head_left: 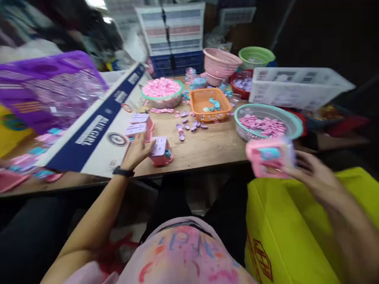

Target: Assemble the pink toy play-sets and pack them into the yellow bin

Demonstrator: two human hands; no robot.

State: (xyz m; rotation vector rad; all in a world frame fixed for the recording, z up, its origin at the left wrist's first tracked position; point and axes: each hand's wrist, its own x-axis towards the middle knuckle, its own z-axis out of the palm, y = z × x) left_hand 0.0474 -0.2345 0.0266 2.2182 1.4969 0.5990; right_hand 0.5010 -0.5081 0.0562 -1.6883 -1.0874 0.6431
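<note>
My right hand (315, 171) grips a small pink plastic toy box (268, 157) with a light-blue part, held tilted over the mouth of a yellow bag (275, 225). Motion blurs the toy's details. At the table's front edge, my left hand (137, 152) has its thumb and fingers spread. Its thumb reaches the side of a pink toy box with a lilac top (160, 146); I cannot tell whether it touches. Just beyond the fingers stand more lilac-topped toy boxes (137, 128), partly hidden by the hand.
A white-and-blue cardboard panel (97, 126) leans along the left. Pink pieces fill a round basket (162, 103); an orange basket (211, 114) and a mint-rimmed basket (241, 128) hold more. Small lilac pieces (186, 127) lie on the wooden table (204, 148). A white crate (296, 88) stands back right.
</note>
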